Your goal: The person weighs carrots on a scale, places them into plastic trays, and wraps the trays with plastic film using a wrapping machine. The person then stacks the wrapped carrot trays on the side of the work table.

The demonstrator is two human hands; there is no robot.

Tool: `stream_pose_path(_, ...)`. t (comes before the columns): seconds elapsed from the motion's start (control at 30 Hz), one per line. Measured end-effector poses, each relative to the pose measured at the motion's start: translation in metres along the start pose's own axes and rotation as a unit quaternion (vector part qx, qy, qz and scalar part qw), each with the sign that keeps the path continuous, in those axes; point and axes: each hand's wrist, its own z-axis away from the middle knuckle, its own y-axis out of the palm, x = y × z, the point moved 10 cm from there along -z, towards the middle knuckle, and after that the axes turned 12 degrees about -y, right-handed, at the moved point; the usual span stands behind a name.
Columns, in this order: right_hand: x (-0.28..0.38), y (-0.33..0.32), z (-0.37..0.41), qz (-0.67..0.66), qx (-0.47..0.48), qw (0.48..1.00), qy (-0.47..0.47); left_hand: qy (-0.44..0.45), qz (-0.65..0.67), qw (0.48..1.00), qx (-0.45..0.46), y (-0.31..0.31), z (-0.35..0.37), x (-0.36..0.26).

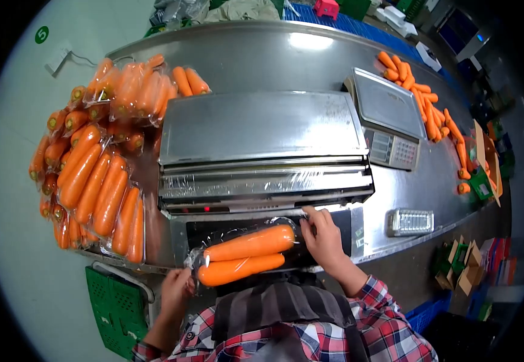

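Two large carrots [249, 242] lie side by side under clear plastic film, over the black plate at the front of the wrapping machine [262, 127]. My left hand [177, 286] is closed on the gathered plastic film [191, 259] at the left end of this pack. At its upper right, the fingers of my right hand [324, 240] are bent and seem to pinch the film's edge beside the machine's front. The film is transparent, so its exact edge there is hard to see. A red light glows on the machine's front panel.
Wrapped packs of carrots [96, 181] are piled at the left. A weighing scale [389, 105] stands right of the machine, with loose carrots [428, 105] beyond it. A clear plastic tray [411, 222] sits near the front right edge. A green crate [114, 311] is below left.
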Motion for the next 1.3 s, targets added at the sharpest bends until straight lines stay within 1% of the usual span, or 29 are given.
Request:
stream_pose_path(0.03,-0.005,0.007,0.004,-0.012,-0.004,1.0,0.006,-0.044,0.055,0.997,-0.005,-0.005,0.008,0.02)
stream_pose_path(0.07,-0.011,0.014,0.009,-0.024,-0.008,1.0,0.011,-0.128,0.081,0.983,0.1,-0.002,0.002,0.051)
stream_pose_path(0.13,-0.007,0.038,0.011,-0.019,0.052,0.998,0.017,-0.153,-0.036,0.979,0.13,0.0,0.005,0.07)
stream_pose_path(0.2,0.013,0.042,0.006,-0.132,0.032,0.989,-0.059,-0.124,0.015,0.965,0.232,0.019,0.028,0.045)
stream_pose_path(0.23,0.016,0.01,-0.007,-0.13,0.002,0.987,-0.092,-0.11,0.039,0.952,0.284,0.03,0.04,0.032)
stream_pose_path(0.3,-0.008,-0.046,-0.037,-0.261,-0.111,0.958,0.035,0.005,-0.035,0.946,0.322,0.027,0.041,0.015)
stream_pose_path(0.33,-0.003,-0.06,-0.045,-0.328,-0.101,0.933,0.11,0.035,-0.07,0.938,0.339,0.026,0.041,0.011)
stream_pose_path(0.4,0.008,-0.036,-0.064,-0.353,-0.024,0.924,0.148,0.067,-0.166,0.908,0.38,0.047,0.046,-0.002)
stream_pose_path(0.43,0.015,0.006,-0.054,-0.42,0.093,0.893,0.135,0.074,-0.21,0.889,0.401,0.061,0.054,-0.01)
stream_pose_path(0.5,0.076,0.055,-0.003,-0.593,0.371,0.71,0.078,0.081,-0.267,0.857,0.433,0.088,0.073,-0.032)
stream_pose_path(0.53,0.095,0.062,0.017,-0.533,0.406,0.742,0.025,0.073,-0.303,0.836,0.451,0.084,0.067,-0.034)
stream_pose_path(0.57,0.121,0.065,0.038,-0.518,0.404,0.721,-0.22,0.093,-0.333,0.828,0.441,0.076,0.058,-0.049)
stream_pose_path(0.6,0.13,0.05,0.045,-0.577,0.388,0.681,-0.228,0.153,-0.33,0.844,0.395,0.075,0.049,-0.083)
stream_pose_path(0.67,0.127,0.061,0.048,-0.577,0.439,0.671,-0.153,0.347,-0.228,0.876,0.246,0.078,0.054,-0.164)
stream_pose_path(0.7,0.122,0.072,0.052,-0.602,0.461,0.649,-0.069,0.389,-0.174,0.879,0.213,0.098,0.066,-0.176)
stream_pose_path(0.73,0.117,0.084,0.064,-0.618,0.475,0.626,0.017,0.308,-0.098,0.915,0.242,0.128,0.073,-0.162)
stream_pose_path(0.77,0.11,0.093,0.078,-0.627,0.485,0.601,0.103,0.364,-0.251,0.885,0.141,0.164,0.109,-0.155)
stream_pose_path(0.8,0.101,0.092,0.077,-0.621,0.455,0.628,0.118,0.301,-0.259,0.844,0.36,0.202,0.116,-0.12)
stream_pose_path(0.83,0.092,0.091,0.075,-0.614,0.422,0.655,0.13,0.223,-0.198,0.833,0.467,0.221,0.115,-0.092)
stream_pose_path(0.9,0.071,0.085,0.064,-0.6,0.345,0.708,0.141,0.106,-0.214,0.791,0.563,0.234,0.115,-0.043)
stream_pose_path(0.97,0.045,0.074,0.057,-0.586,0.264,0.751,0.149,-0.077,-0.09,0.819,0.561,0.214,0.071,0.005)
stream_pose_path(1.0,0.025,0.082,0.077,-0.739,0.175,0.538,0.366,-0.159,0.009,0.821,0.549,0.201,0.056,0.016)
stream_pose_path(1.07,0.029,0.057,0.09,-0.735,0.156,0.553,0.359,-0.227,0.154,0.805,0.527,0.177,0.085,0.002)
stream_pose_path(1.1,0.014,0.057,0.105,-0.604,0.198,0.669,0.386,-0.224,0.197,0.77,0.564,0.16,0.075,0.002)
stream_pose_path(1.13,0.008,0.054,0.11,-0.577,0.161,0.675,0.43,-0.22,0.235,0.732,0.601,0.138,0.065,-0.001)
stream_pose_path(1.2,0.01,0.055,0.085,-0.607,0.143,0.731,0.276,-0.073,0.162,0.826,0.536,0.097,0.065,-0.038)
stream_pose_path(1.23,0.009,0.058,0.08,-0.589,0.142,0.751,0.262,-0.013,-0.003,0.917,0.399,0.085,0.051,-0.036)
stream_pose_path(1.27,0.012,0.06,0.071,-0.572,0.14,0.77,0.245,0.048,-0.167,0.956,0.236,0.069,0.038,-0.042)
stream_pose_path(1.3,0.016,0.061,0.063,-0.554,0.137,0.788,0.23,-0.013,0.001,0.979,0.203,0.06,0.025,-0.035)
